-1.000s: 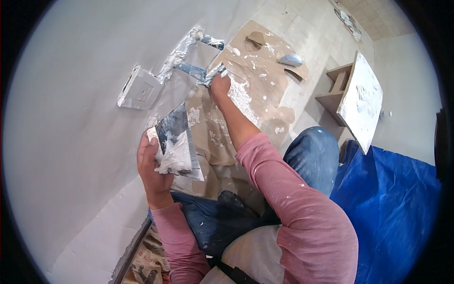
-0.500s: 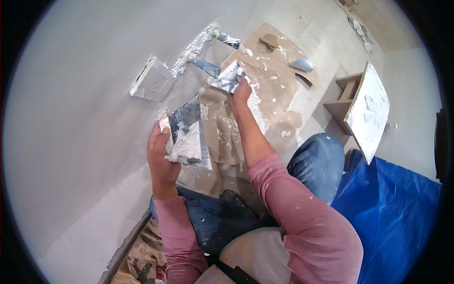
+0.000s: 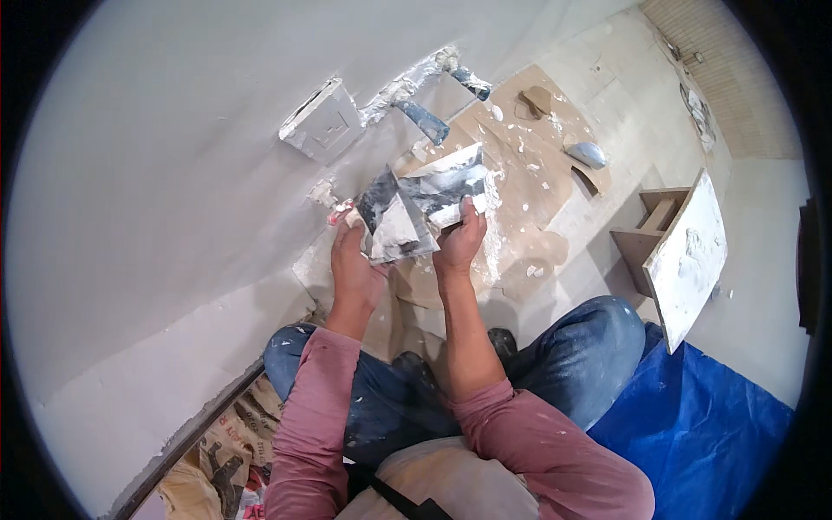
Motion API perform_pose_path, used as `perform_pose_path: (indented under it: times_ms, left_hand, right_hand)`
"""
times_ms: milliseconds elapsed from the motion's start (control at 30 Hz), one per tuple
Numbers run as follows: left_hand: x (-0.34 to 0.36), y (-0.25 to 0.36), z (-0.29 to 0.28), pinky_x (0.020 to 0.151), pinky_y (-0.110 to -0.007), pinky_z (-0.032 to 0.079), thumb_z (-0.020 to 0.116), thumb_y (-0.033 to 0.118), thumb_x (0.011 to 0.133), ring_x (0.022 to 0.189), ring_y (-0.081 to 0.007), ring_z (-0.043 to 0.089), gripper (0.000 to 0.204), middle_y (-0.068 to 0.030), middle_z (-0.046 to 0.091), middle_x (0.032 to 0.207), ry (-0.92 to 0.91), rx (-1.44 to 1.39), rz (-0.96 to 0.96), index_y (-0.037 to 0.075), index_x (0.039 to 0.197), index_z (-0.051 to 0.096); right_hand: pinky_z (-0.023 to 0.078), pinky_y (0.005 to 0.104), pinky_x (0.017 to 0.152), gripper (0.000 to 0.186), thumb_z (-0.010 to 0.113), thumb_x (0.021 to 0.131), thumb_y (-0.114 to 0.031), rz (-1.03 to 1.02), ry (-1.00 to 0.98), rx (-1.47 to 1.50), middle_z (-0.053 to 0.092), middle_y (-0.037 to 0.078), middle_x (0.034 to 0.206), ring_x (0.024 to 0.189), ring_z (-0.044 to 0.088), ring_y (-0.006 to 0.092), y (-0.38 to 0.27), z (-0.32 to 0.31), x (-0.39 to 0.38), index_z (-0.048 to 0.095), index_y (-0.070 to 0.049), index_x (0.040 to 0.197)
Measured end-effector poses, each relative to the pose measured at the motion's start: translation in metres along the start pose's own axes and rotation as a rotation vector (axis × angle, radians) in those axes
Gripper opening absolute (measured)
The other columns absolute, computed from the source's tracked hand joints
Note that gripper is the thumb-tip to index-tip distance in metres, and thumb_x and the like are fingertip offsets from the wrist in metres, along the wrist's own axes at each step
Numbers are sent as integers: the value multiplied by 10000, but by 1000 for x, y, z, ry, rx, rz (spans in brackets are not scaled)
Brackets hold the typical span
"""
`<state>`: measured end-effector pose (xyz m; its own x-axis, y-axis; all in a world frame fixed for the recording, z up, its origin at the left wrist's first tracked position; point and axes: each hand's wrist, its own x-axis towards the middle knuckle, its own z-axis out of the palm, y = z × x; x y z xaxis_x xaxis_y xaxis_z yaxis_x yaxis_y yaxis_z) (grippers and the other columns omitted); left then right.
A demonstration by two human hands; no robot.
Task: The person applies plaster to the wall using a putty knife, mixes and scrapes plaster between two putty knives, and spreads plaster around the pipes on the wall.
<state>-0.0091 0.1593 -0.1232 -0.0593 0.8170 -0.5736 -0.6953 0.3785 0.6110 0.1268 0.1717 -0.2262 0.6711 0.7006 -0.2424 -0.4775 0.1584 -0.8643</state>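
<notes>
A person's left hand (image 3: 355, 264) grips a plaster-laden hawk (image 3: 394, 221) while the right hand (image 3: 459, 243) clasps a trowel (image 3: 446, 182) against it.

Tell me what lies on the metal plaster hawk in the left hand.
On the metal plaster hawk, held by the left hand, sits white plaster. The right hand's steel trowel covers its far edge.

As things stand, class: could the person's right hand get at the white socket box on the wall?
Probably not at once: the right hand grips a plaster-smeared trowel, and the socket box sits beyond the left hand and its hawk.
</notes>
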Motion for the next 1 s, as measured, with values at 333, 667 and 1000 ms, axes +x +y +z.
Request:
perform_pose_path:
  times_ms: [333,667,1000]
  left_hand:
    - [0,-15,-11,581,-381,601,531,205,1023,813,-179,708,212,-45,694,1021,-141,212,-197,77,1180,592]
    - [-11,-2,2,586,-327,570,604,214,995,789,-128,693,230,-37,705,974,-94,252,-150,35,1131,652]
    - [-18,3,6,837,-306,560,583,131,993,939,-136,692,253,-59,709,1084,-194,85,-158,0,1200,646]
  right_hand:
    - [570,315,647,294,512,923,-184,704,-297,209,719,113,909,735,701,201,-5,-15,-16,684,24,1041]
    - [563,370,763,415,585,937,-313,508,-468,247,725,151,1028,924,707,294,57,-49,29,652,13,1184]
    - [562,437,725,338,705,879,-352,-39,65,-1466,723,242,810,773,745,299,116,64,111,777,-26,933]
